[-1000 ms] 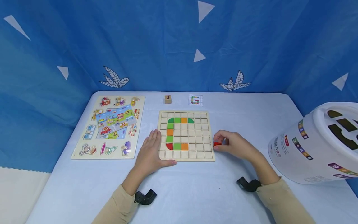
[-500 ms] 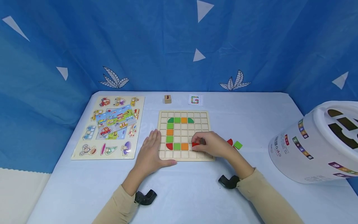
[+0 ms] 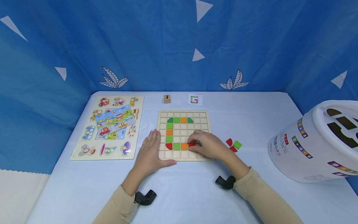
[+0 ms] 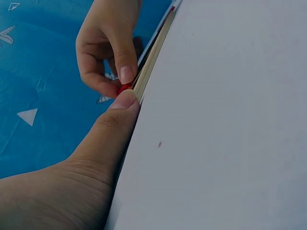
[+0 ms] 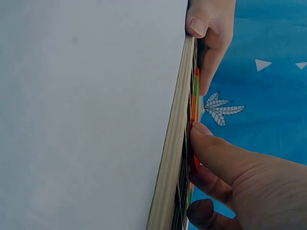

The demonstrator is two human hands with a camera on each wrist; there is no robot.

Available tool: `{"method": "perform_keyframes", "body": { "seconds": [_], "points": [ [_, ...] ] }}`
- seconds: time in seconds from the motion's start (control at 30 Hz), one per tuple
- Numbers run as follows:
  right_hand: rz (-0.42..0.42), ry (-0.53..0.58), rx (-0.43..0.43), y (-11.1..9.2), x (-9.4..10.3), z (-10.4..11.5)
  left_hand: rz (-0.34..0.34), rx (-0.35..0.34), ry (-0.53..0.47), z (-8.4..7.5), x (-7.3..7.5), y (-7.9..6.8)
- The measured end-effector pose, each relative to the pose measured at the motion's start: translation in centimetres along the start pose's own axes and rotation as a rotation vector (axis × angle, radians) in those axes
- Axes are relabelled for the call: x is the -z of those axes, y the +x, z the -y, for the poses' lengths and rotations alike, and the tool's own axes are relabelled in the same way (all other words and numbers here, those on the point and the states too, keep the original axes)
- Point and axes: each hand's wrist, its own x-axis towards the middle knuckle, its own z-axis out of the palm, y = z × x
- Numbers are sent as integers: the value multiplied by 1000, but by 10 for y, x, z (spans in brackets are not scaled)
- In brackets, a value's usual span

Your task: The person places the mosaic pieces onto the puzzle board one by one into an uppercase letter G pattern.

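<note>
A wooden grid board [image 3: 183, 157] lies mid-table, with green, orange and red tiles set in its cells in a C-like row. My left hand [image 3: 149, 154] rests flat along the board's left edge, its straight thumb at the front edge. Between thumb and fingers, my right hand [image 3: 205, 143] pinches a red quarter-round tile [image 5: 194, 160] over the bottom row, right beside the orange tile [image 3: 184, 146]. Its fingers partly hide the red tile in the head view. In the left wrist view the right fingertips sit close to the left thumb [image 4: 125, 99].
Loose red tiles [image 3: 229, 142] and a green tile [image 3: 237, 144] lie right of the board. A pattern card [image 3: 195, 100] and a wooden block [image 3: 167, 99] stand behind it. Left is a vehicle puzzle board [image 3: 112, 155] with picture cards; a white tub [image 3: 296, 155] is at right.
My right hand has moved left with the red tile, from beside the board's right edge to the bottom row, uncovering loose tiles behind it. The left hand stays put.
</note>
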Motion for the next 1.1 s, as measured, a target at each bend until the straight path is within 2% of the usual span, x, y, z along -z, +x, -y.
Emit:
{"method": "perform_keyframes", "body": {
  "seconds": [0.33,0.53,0.83,1.1],
  "points": [
    [2,-38,20,-4,2,3,3,4,6,1,-1,1],
    [7,-56,21,-13,6,-2,10,9,10,0,-1,1],
    [-91,-65,-94,-44,27,-28,4,-2,13,1,-1,1],
    [-168,-96,-310,-75,43,-62,-2,-7,7,0,0,0]
  ]
}}
